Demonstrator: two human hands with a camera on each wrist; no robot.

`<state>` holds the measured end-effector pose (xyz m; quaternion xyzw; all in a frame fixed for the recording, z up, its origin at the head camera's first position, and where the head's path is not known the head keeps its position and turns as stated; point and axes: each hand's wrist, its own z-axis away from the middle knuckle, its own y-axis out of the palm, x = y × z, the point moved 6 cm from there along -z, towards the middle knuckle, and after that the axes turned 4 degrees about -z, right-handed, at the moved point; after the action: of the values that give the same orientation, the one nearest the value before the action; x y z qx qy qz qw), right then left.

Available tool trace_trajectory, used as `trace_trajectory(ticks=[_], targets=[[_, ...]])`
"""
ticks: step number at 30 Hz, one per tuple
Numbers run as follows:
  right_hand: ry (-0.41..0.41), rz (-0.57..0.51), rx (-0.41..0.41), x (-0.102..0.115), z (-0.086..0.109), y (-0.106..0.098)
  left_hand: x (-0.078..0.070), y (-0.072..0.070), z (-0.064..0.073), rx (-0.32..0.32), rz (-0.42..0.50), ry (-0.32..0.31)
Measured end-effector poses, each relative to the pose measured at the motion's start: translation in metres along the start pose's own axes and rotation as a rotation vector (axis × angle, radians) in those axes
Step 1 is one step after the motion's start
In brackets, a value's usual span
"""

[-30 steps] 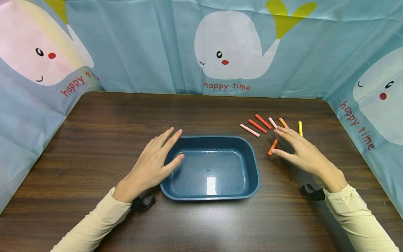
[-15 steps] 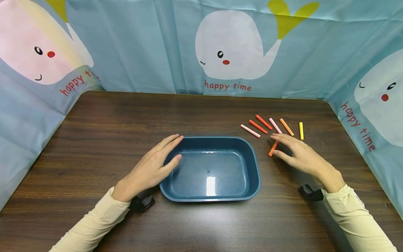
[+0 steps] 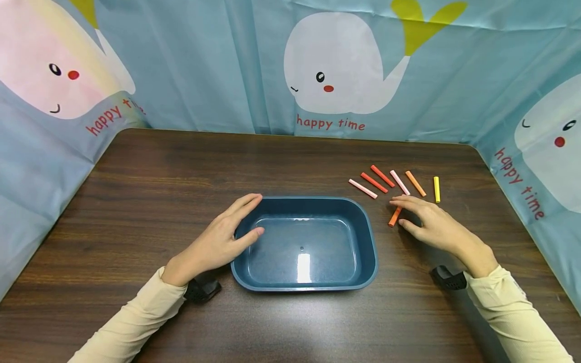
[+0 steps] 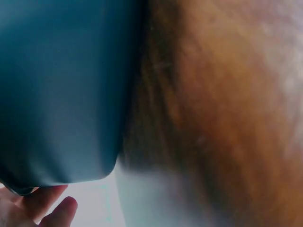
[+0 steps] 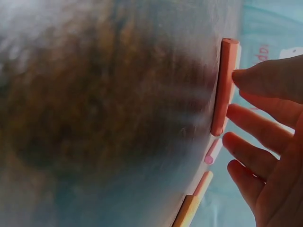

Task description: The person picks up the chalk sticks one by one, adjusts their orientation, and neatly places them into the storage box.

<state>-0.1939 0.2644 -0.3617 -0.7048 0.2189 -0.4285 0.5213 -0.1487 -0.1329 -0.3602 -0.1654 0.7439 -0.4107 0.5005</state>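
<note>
A blue plastic basin (image 3: 308,247) stands on the table. My left hand (image 3: 217,242) is at its left rim, fingers fairly straight along the back left corner and thumb over the inside. In the left wrist view, fingertips (image 4: 64,210) show beside the basin's wall (image 4: 66,94). My right hand (image 3: 431,224) hovers over a short orange stick (image 3: 394,217), which looks like chalk. Thumb and fingers are spread around that orange stick (image 5: 224,87) in the right wrist view; whether they touch it I cannot tell.
Behind the right hand lie several similar sticks: pale pink (image 3: 362,188), red (image 3: 374,182), another red (image 3: 383,176), pink (image 3: 400,182), light orange (image 3: 415,183) and yellow (image 3: 437,189). A blue whale-print curtain (image 3: 204,75) borders the dark wooden table (image 3: 150,201).
My left hand's fingers have come down onto the basin's corner. My right hand has drawn back slightly toward me, its fingers lowering and bending over the orange stick. The sticks stay in place.
</note>
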Motion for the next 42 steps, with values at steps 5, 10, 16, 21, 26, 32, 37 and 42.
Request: trace_trajectory(ticks=[5,10,16,21,26,32,37,42], targets=[[-0.042,0.017,-0.021,0.0007,-0.0016,0.0005,0.0023,0.0018,-0.0009,-0.031,0.061,-0.006],[-0.070,0.034,-0.038,0.0006,-0.0038,0.0014,0.0027,0.0021,-0.0009,-0.049,0.080,-0.006],[-0.096,0.028,-0.049,0.0001,-0.0057,0.0007,0.0016,0.0022,0.0001,-0.042,0.083,-0.018],[-0.108,0.031,-0.056,-0.0012,-0.0067,0.0002,0.0020,0.0025,-0.0002,-0.052,0.082,-0.005],[-0.120,0.025,-0.076,-0.0027,-0.0058,-0.0002,0.0029,0.0026,-0.0009,-0.067,0.076,0.012],[-0.112,0.021,-0.086,-0.0018,-0.0056,-0.0009,0.0015,0.0026,-0.0005,-0.059,0.069,0.006],[-0.079,0.065,-0.068,-0.0001,-0.0061,-0.0014,0.0003,0.0025,-0.0006,-0.053,0.077,0.003],[-0.024,0.076,-0.075,0.0024,-0.0049,-0.0049,0.0002,0.0027,-0.0006,-0.044,0.082,-0.006]])
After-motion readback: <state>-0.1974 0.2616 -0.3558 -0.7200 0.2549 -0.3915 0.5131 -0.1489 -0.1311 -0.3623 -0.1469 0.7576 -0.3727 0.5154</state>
